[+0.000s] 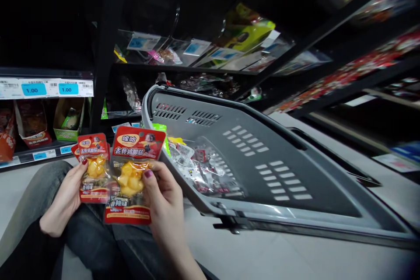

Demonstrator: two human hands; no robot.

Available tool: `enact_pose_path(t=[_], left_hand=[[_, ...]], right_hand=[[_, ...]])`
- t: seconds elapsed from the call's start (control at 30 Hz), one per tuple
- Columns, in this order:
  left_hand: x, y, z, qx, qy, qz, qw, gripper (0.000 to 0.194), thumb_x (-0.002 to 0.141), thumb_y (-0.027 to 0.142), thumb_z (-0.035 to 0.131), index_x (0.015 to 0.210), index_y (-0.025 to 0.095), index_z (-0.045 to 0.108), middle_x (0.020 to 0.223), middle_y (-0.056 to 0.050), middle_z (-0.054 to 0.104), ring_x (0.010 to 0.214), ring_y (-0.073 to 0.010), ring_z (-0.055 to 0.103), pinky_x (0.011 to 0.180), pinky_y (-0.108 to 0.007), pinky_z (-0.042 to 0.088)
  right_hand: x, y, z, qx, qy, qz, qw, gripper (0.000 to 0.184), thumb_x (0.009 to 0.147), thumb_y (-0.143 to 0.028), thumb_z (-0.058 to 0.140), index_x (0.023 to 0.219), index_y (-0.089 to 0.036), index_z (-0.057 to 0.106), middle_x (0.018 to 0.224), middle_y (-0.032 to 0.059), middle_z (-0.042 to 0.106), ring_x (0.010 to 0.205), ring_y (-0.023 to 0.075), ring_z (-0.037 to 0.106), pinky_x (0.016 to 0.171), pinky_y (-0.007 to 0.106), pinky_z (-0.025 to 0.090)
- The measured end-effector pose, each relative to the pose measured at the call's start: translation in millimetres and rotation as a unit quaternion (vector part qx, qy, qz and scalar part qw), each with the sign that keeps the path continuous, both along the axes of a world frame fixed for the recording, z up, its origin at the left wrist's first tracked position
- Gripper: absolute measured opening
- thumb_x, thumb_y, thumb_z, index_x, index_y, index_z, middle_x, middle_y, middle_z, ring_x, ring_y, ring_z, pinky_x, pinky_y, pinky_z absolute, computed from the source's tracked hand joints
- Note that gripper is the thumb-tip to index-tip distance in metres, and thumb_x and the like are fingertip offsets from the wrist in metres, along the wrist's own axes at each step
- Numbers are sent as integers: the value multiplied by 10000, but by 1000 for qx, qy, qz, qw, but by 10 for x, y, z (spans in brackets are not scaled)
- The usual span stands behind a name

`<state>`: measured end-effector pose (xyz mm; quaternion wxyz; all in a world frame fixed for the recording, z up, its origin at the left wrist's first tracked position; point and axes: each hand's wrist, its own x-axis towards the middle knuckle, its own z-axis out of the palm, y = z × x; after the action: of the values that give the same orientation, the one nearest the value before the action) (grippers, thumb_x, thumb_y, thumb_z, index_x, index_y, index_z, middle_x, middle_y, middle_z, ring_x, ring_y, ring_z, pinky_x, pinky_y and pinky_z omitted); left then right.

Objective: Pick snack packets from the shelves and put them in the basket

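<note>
Between thumb and fingers, my right hand (166, 194) grips a red snack packet (133, 179) with a clear window over yellow pieces. My left hand (67, 194) pinches smaller-looking red snack packets (94, 170) of the same kind; another red edge shows behind the front one. Both sets are held upright over my knees, side by side, their edges nearly touching. Just right of my right hand stands a grey shopping basket (262, 148), tilted in view, with several snack packets (210, 168) lying at its bottom.
Dark store shelves (105, 52) rise ahead. At the left, a price-label strip (46, 89) runs above open cartons (68, 120) of small packets. Higher up, a green snack bag (249, 30) lies on a shelf. More shelving with red packets (348, 72) stretches along the right, blurred.
</note>
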<state>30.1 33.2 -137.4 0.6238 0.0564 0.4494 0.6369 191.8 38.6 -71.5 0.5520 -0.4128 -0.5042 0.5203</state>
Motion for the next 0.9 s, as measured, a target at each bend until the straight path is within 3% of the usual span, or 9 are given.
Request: enact_pose_path(t=[0.1, 0.2, 0.3, 0.4, 0.53, 0.63, 0.7, 0.9], left_hand=[[-8, 9, 9, 0, -4, -4, 1000, 204, 856, 107, 462, 967, 73, 630, 774, -111, 724, 711, -207, 697, 673, -304, 573], [-21, 8, 9, -4, -4, -10, 1000, 203, 853, 109, 464, 983, 76, 616, 773, -107, 722, 711, -209, 697, 664, -307, 575], [-33, -5, 4, -10, 7, -19, 1000, 184, 850, 119, 471, 963, 79, 611, 773, -113, 720, 697, -215, 697, 644, -317, 578], [-38, -16, 18, -11, 23, -26, 999, 173, 845, 112, 478, 950, 83, 613, 758, -108, 720, 682, -213, 697, 628, -307, 579], [-37, -23, 62, -23, 38, -35, 998, 202, 854, 92, 449, 980, 84, 606, 717, -96, 716, 635, -205, 696, 592, -297, 580], [-37, -26, 92, -40, 51, -35, 997, 213, 852, 80, 444, 997, 85, 600, 692, -85, 715, 593, -198, 691, 558, -286, 579], [-38, -29, 106, -44, 60, -41, 996, 213, 853, 84, 447, 1005, 93, 595, 669, -68, 714, 581, -193, 690, 536, -272, 575], [-73, -55, 78, -36, 89, -93, 991, 233, 876, 83, 398, 1049, 91, 553, 650, -40, 716, 634, -188, 694, 548, -265, 568]], right_hand=[[0, -2, 20, -43, 67, 32, 996, 131, 806, -362, 575, 832, -234, 563, 784, -13, 592, 697, 137, 539, 647, 247, 422], [8, -7, 90, -129, 163, 121, 971, 121, 787, -333, 575, 846, -235, 535, 682, -36, 563, 528, 107, 493, 553, 233, 416], [14, -1, 129, -184, 250, 254, 916, 175, 802, -385, 529, 762, -223, 477, 478, -96, 408, 324, 51, 272, 408, 186, 338], [8, 8, 90, -186, 350, 370, 840, 325, 799, -446, 495, 625, -223, 335, 387, -142, 204, 274, 27, 58, 302, 140, 199], [1, -1, 33, -153, 464, 418, 766, 395, 775, -432, 495, 580, -232, 215, 352, -167, 139, 227, 5, -31, 233, 115, 105], [26, -22, 66, -137, 505, 443, 728, 334, 813, -387, 405, 576, -235, 224, 351, -159, 155, 219, 10, -25, 214, 103, 113], [56, -42, 114, -122, 513, 448, 722, 316, 839, -380, 338, 577, -237, 233, 357, -150, 157, 221, 17, -13, 213, 100, 132], [110, -91, 180, -121, 480, 395, 774, 357, 873, -414, 306, 587, -238, 183, 355, -161, 104, 239, 11, -72, 224, 91, 87]])
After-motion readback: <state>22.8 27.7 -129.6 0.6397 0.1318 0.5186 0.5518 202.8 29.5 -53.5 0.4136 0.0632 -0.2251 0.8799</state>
